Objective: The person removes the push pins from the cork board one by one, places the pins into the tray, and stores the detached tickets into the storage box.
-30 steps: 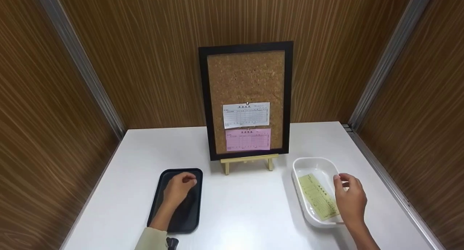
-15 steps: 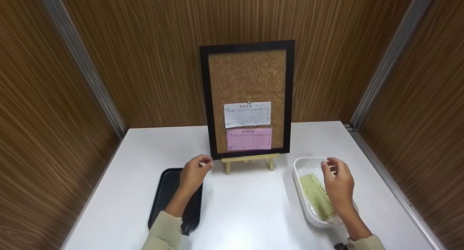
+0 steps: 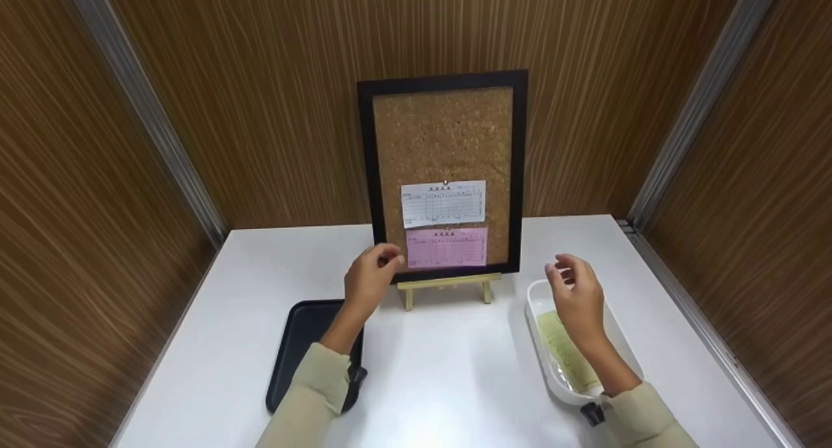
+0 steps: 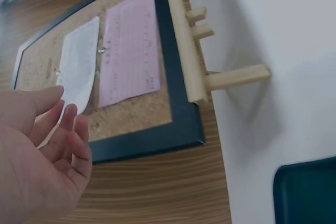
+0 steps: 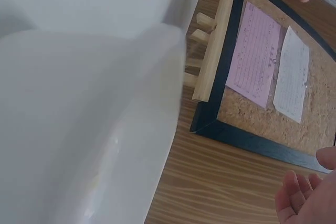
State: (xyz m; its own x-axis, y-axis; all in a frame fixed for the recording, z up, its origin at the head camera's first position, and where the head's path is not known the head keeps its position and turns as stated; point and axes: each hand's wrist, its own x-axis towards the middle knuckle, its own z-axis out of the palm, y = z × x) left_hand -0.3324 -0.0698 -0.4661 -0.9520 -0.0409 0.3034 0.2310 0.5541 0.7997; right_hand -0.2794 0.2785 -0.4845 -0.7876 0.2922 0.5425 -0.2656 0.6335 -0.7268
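A black-framed cork board [image 3: 442, 139] stands on a small wooden easel [image 3: 448, 281]. Pinned to its lower half are a white slip [image 3: 444, 207] and, just below, a pink slip [image 3: 447, 250], both printed with a table. My left hand [image 3: 367, 279] hovers before the board's lower left corner, fingers loosely bent; the left wrist view shows nothing held in the hand [image 4: 47, 150]. My right hand [image 3: 578, 302], also loosely bent and holding nothing visible, hangs above the white tray [image 3: 533, 331]. A yellow slip [image 3: 564, 347] lies in that tray, partly hidden by my right arm.
On the left of the white table [image 3: 442, 370] lies a black tray [image 3: 305, 344], partly covered by my left forearm. Wood-grain panels [image 3: 286, 110] enclose the table at the back and both sides.
My left hand has risen from over the black tray, forward and right toward the board. My right hand has moved forward and left from the white tray's right rim. The slips stay put.
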